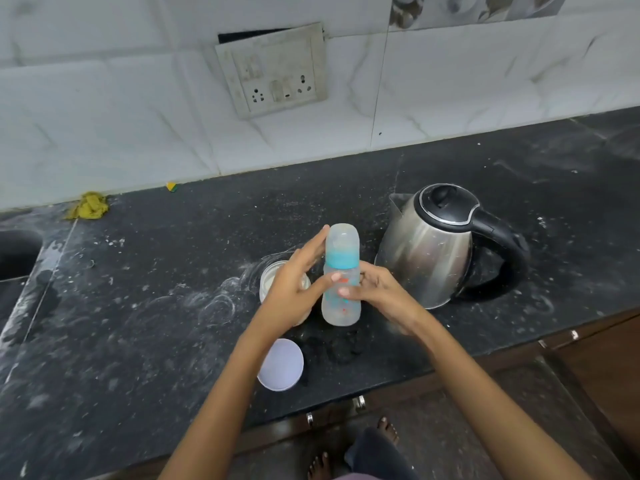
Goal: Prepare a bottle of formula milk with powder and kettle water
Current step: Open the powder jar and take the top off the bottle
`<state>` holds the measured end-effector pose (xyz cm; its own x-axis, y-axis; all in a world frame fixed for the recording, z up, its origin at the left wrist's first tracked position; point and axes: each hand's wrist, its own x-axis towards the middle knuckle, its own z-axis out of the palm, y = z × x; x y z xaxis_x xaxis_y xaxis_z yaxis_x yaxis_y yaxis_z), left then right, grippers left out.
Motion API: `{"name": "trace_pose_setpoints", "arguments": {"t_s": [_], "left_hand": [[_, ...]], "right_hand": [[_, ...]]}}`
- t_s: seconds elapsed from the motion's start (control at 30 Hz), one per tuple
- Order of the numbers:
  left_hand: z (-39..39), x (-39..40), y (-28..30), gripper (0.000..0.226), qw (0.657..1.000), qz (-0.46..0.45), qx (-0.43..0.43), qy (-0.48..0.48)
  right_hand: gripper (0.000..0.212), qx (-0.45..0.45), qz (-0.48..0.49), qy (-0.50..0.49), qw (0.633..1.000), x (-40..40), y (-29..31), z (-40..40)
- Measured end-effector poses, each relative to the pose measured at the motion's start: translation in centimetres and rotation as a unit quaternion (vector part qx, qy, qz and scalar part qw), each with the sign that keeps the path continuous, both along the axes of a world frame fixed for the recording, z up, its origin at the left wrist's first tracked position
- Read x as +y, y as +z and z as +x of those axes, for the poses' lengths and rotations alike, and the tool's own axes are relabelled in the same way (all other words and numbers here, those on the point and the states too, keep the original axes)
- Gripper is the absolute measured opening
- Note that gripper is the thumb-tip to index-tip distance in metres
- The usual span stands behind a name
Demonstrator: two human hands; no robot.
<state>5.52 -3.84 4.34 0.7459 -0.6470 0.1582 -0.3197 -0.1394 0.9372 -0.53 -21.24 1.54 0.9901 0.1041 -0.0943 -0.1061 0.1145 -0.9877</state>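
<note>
Sink (15, 252): dark basin at the far left edge, only partly in view.
Cloth (88, 205): yellow, crumpled, lying where the tabletop meets the tiled wall.
Tabletop (145, 306): black speckled stone, dusted with white marks and ring stains.
Wall socket (273, 69): grey switch plate fixed on the white tiles above the tabletop.
Lid (281, 364): round, white, lying flat near the front edge, partly under the left forearm.
Jar (268, 277): small, open, pale contents visible; stands just beside the bottle and is largely hidden behind the left hand.
Left hand (294, 289): grip released; fingers straight and angled upward, thumb tip touching the bottle's body.
Bottle (341, 275): upright on the tabletop between the two hands; clear body with printed marks, blue collar, clear cap on top. Contents cannot be judged.
Right hand (375, 289): grip grasping the bottle; fingers curled round its lower body from the right.
Kettle (440, 244): steel, black lid closed, black handle pointing right, spout toward the wall; stands near the bottle, not touching.
</note>
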Motion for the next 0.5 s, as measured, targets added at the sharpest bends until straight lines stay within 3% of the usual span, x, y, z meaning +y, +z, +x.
{"name": "trace_pose_setpoints", "arguments": {"t_s": [0.1, 0.2, 0.43, 0.5], "left_hand": [[0.4, 0.0, 1.7, 0.069, 0.991, -0.061, 0.103, -0.06], [0.4, -0.3, 2.5, 0.064, 0.981, -0.083, 0.145, -0.101], [-0.2, -0.9, 1.9, 0.054, 0.984, -0.101, 0.135, -0.053], [-0.7, -1.3, 1.3, 0.053, 0.991, -0.099, 0.089, -0.013]], "right_hand": [[0.052, 0.051, 0.06, 0.099, 0.992, -1.1, 1.1, -0.1], [0.06, 0.076, 0.102, 0.146, 0.981, -1.6, 1.1, 0.1], [0.047, 0.063, 0.097, 0.118, 0.986, -1.9, 0.5, -0.7], [0.042, 0.047, 0.033, 0.083, 0.995, -1.6, 0.2, -1.0]]}}
